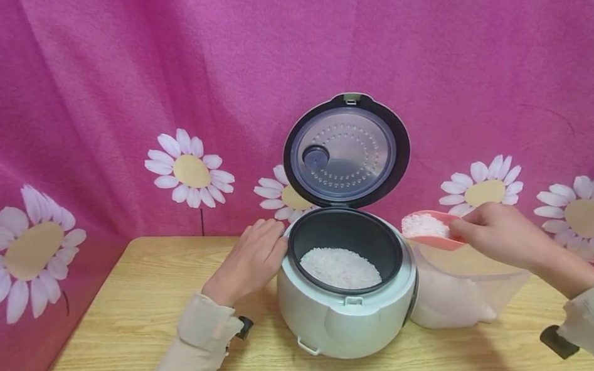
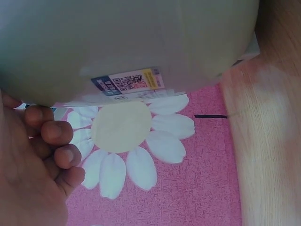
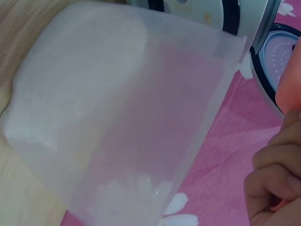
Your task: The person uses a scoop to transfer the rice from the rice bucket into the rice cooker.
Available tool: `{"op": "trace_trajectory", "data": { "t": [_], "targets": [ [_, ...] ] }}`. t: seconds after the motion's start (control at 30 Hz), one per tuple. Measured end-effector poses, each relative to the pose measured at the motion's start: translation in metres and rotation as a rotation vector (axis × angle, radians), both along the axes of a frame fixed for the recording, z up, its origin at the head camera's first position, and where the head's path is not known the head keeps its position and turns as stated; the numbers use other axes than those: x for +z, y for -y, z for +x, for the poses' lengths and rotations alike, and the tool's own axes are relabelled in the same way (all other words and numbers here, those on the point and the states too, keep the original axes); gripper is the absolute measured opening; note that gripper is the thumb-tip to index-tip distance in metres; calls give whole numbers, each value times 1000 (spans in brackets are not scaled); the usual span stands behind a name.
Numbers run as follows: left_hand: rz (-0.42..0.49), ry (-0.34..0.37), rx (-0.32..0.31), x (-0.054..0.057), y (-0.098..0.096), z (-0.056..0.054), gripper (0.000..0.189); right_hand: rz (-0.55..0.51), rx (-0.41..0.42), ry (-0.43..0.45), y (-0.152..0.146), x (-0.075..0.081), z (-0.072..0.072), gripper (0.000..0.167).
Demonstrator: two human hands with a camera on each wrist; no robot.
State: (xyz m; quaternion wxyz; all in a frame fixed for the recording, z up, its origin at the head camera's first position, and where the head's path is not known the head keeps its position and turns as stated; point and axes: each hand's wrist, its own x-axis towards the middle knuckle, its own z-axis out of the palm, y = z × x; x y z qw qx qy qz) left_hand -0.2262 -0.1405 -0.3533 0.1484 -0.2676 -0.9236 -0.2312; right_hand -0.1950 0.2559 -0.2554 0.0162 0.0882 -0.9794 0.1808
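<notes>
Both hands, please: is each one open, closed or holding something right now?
Left hand: open, fingers loosely bent, touching the rice cooker.
Right hand: closed, holding the pink scoop with rice in it.

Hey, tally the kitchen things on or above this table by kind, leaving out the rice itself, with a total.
Pale greenish round rice cooker, lid open: 1
Coral-pink plastic scoop: 1
Translucent plastic bag: 1
Total: 3

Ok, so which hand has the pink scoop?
The right hand, which grips the pink scoop with white grains in it; the left hand has no scoop and rests at the side of the rice cooker.
</notes>
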Motion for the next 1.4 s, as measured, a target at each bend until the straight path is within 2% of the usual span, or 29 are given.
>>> {"op": "trace_trajectory", "data": {
  "t": [0.3, 0.53, 0.77, 0.93, 1.07, 1.4],
  "targets": [
    [0, 10, 8, -1, 0, -1, 18, 12, 16, -30, 21, 3, 0, 36],
    [-12, -31, -3, -1, 0, -1, 19, 18, 39, -48, 40, 2, 2, 37],
    [-4, 9, 8, 1, -1, 0, 18, 9, 89, -38, 55, -1, 3, 40],
    [-4, 11, 11, 1, -1, 1, 18, 18, 112, -26, 64, -3, 3, 40],
    [-9, 17, 16, 1, 0, 0, 18, 33, 128, -55, 70, -4, 3, 41],
    [-18, 8, 24, 1, 0, 1, 18, 55, 130, -67, 82, 0, 4, 37]
  ]
}}
